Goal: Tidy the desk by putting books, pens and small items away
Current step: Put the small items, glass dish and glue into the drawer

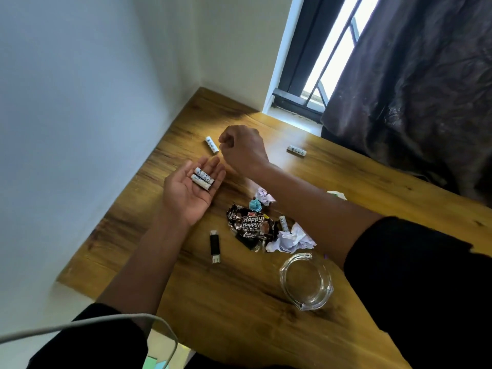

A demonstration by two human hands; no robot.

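**Head view: batteries gathered in an open palm over a cluttered desk**

Head view, looking down at a wooden desk (239, 302) set in a corner beside a white wall (80, 102), with a window (319, 62) and a dark curtain (412, 89) at the far side.

The left hand (186, 187) is held palm up above the desk, fingers straight and relaxed, with two white batteries (203, 178) lying side by side across its fingers. The right hand (241, 149) hovers just beyond it with the fingers curled in; whether they pinch anything cannot be told from this angle.

A third battery (212, 145) lies on the desk just left of the right hand's knuckles. A fourth battery (296, 151) lies well to the right of that hand, near the curtain. A fifth battery (283, 223) rests among the litter, between a black snack wrapper (250, 227) and a crumpled white paper (291, 241).

Nearer the right forearm sit a smaller crumpled paper (263, 196) and a bit of blue wrapper (255, 204). A black USB stick (214, 246) lies left of the snack wrapper, apart from it. A clear glass ashtray (306, 280) stands near the desk's close edge, just below the white paper. A grey cable (106, 319) crosses the lower left corner.
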